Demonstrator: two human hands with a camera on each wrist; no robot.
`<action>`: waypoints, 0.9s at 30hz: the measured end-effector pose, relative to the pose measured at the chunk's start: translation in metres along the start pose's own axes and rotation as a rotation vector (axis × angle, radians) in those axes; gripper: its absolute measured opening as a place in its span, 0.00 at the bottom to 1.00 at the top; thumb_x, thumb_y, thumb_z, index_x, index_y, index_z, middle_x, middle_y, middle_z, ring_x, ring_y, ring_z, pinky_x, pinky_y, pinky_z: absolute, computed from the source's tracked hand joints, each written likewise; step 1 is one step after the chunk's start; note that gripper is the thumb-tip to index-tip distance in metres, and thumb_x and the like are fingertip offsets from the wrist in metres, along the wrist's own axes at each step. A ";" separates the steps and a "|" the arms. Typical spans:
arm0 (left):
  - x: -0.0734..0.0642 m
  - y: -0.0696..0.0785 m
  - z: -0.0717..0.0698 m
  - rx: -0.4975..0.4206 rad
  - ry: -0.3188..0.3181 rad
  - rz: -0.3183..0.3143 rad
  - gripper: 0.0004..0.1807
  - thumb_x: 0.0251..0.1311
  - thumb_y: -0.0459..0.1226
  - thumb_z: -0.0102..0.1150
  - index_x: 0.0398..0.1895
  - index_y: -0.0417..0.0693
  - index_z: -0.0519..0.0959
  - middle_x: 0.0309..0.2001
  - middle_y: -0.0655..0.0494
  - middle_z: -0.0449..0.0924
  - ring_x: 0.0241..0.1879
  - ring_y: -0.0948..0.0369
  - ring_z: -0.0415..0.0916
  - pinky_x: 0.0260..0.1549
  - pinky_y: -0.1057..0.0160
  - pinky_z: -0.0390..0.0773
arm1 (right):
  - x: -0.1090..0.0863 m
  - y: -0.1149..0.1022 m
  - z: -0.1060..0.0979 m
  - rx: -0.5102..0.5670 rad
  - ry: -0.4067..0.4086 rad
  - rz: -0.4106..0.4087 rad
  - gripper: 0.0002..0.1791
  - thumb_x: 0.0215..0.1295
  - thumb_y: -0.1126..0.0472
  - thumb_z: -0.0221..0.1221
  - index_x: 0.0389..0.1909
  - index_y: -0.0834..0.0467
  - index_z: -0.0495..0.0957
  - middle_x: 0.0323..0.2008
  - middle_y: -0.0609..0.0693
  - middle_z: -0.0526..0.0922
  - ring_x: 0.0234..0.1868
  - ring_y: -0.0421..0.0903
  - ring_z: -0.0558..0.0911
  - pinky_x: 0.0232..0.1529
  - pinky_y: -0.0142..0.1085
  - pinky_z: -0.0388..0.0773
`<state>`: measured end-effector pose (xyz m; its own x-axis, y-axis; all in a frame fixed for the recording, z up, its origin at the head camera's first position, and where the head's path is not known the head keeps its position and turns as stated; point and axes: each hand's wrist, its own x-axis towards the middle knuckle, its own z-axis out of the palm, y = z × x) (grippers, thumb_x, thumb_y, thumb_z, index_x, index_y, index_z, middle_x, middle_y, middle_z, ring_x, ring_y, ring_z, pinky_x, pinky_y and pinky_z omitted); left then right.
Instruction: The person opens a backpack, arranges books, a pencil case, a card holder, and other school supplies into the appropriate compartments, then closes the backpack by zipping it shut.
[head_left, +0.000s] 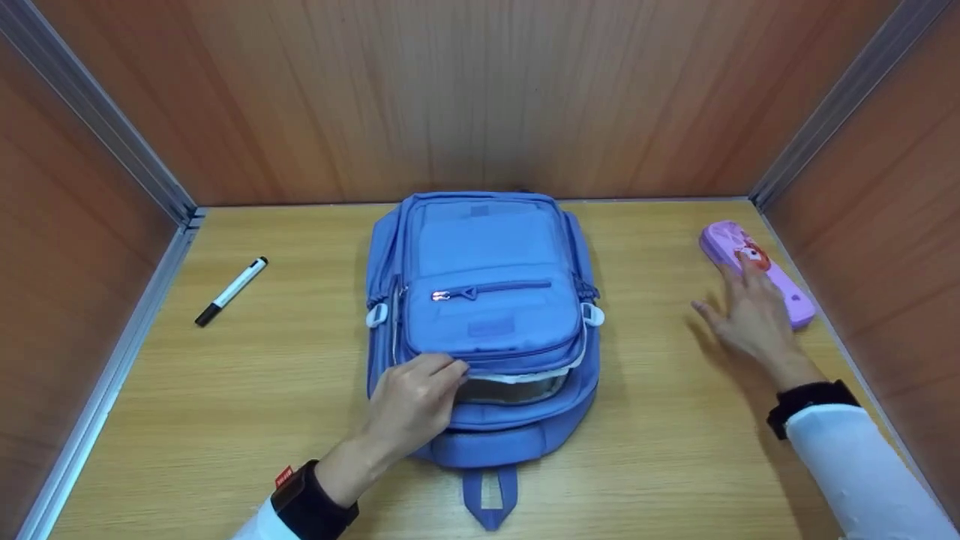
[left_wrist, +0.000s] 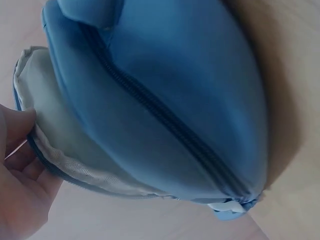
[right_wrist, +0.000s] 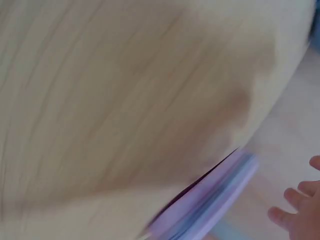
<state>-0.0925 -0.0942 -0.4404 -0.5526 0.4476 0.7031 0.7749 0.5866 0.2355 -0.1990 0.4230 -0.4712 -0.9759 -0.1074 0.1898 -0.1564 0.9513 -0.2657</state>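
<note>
A slim white marker with black ends (head_left: 232, 291) lies on the yellowish wood-grain worktop (head_left: 300, 397), left of a blue fabric backpack (head_left: 487, 240); right of it, a long purple case (head_left: 793, 298) lies just beside a brown wood-grain panel (head_left: 877, 187). The left hand (head_left: 416, 401) keeps no slack: its grip pinches the backpack's pocket edge (left_wrist: 82, 171). The right hand (head_left: 754, 315), grip released, reaches over the case, fingers spread.
</note>
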 end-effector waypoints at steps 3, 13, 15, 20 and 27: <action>-0.005 0.001 0.001 -0.003 -0.034 -0.017 0.09 0.51 0.24 0.75 0.36 0.40 0.89 0.31 0.52 0.86 0.31 0.59 0.85 0.33 0.66 0.87 | 0.004 0.024 -0.001 -0.047 -0.043 0.079 0.53 0.74 0.34 0.54 0.80 0.71 0.49 0.76 0.80 0.45 0.76 0.80 0.48 0.74 0.73 0.43; -0.014 0.002 0.001 -0.004 -0.078 -0.036 0.08 0.53 0.26 0.74 0.37 0.41 0.89 0.33 0.53 0.87 0.33 0.59 0.85 0.35 0.66 0.87 | 0.004 0.070 0.003 -0.108 -0.146 0.286 0.60 0.73 0.27 0.45 0.81 0.70 0.34 0.75 0.83 0.35 0.74 0.83 0.40 0.72 0.77 0.38; -0.014 0.002 0.001 -0.001 -0.078 -0.035 0.08 0.54 0.26 0.75 0.37 0.41 0.89 0.33 0.53 0.87 0.33 0.59 0.85 0.35 0.66 0.87 | 0.005 0.073 0.004 -0.094 -0.171 0.312 0.60 0.73 0.27 0.45 0.81 0.69 0.31 0.75 0.84 0.35 0.74 0.83 0.41 0.71 0.77 0.39; -0.013 0.001 0.001 -0.003 -0.062 -0.021 0.08 0.53 0.26 0.75 0.36 0.41 0.89 0.32 0.53 0.86 0.33 0.59 0.85 0.34 0.66 0.87 | 0.006 0.080 0.005 -0.051 -0.165 0.303 0.56 0.77 0.34 0.46 0.81 0.69 0.31 0.71 0.86 0.42 0.70 0.84 0.47 0.70 0.77 0.45; -0.006 0.000 -0.002 -0.014 -0.013 -0.012 0.10 0.51 0.23 0.75 0.35 0.41 0.88 0.30 0.53 0.85 0.30 0.60 0.85 0.30 0.65 0.87 | 0.005 0.069 0.008 -0.037 -0.122 0.294 0.52 0.80 0.36 0.44 0.81 0.70 0.34 0.70 0.86 0.47 0.67 0.82 0.52 0.68 0.75 0.50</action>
<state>-0.0883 -0.0983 -0.4432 -0.5659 0.4492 0.6913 0.7721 0.5828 0.2534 -0.2159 0.4856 -0.4959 -0.9898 0.1423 -0.0051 0.1388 0.9562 -0.2577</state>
